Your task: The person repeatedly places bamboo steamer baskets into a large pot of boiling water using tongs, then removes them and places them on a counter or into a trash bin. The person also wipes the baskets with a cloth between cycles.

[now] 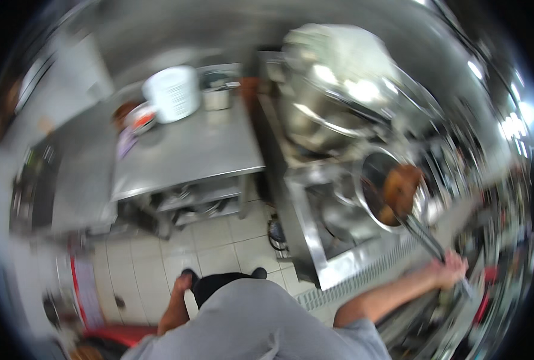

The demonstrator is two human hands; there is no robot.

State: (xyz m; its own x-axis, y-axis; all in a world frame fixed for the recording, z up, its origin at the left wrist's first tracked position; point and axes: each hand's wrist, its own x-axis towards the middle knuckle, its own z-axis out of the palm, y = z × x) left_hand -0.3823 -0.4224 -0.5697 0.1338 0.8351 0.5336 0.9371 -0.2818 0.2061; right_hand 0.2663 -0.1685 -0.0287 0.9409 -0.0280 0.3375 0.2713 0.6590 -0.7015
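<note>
My right hand (449,270) is closed around metal tongs (424,236), reaching out to the right. At the far end of the tongs is a browned piece of food (401,191), blurred, over a round metal pot (361,180). Whether the piece hangs clear of the pot or rests on other food in it, I cannot tell. My left hand (183,282) hangs low beside my leg, away from any object; its fingers are too blurred to read.
Large metal pots (321,121) under a pale cover (343,49) stand behind the pot. A white bucket (172,94), a metal container (216,96) and a small bowl (141,119) stand on the steel table (190,153). A floor grate (361,274) runs at the right.
</note>
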